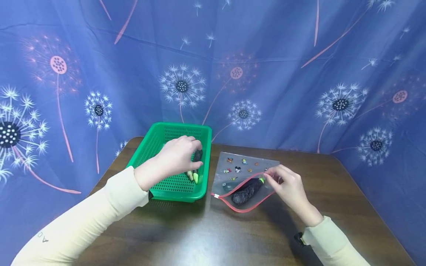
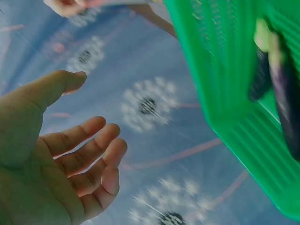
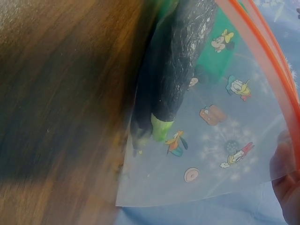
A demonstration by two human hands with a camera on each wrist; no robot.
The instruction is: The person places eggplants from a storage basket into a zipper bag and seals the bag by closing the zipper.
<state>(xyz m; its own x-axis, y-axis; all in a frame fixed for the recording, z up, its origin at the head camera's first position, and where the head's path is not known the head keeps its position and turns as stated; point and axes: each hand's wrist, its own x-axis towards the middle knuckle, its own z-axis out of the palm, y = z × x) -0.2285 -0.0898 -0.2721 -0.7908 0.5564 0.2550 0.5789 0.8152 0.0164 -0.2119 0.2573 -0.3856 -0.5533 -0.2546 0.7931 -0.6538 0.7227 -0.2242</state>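
Note:
Over the green basket (image 1: pixel 209 162) hovers my left hand (image 1: pixel 178 153). Its fingers are spread and hold nothing in the left wrist view. Two eggplants lie in the basket, one eggplant (image 2: pixel 287 89) longer than the other eggplant (image 2: pixel 260 77); the hand partly hides them in the head view. My right hand (image 1: pixel 288 184) pinches the rim of a clear zip bag (image 1: pixel 244 211) with a pink-red seal and cartoon prints. The bag's mouth gapes. Inside it lies a dark eggplant (image 1: pixel 246 192) with a green end, and a second dark shape (image 3: pixel 143 108) shows beside it.
Both basket and bag stand on a brown wooden table (image 1: pixel 199 236), the basket left of the bag. A blue curtain (image 1: pixel 283 74) with dandelion prints hangs right behind the table and along its sides. A white slider (image 1: pixel 216 195) sits at the bag's left corner.

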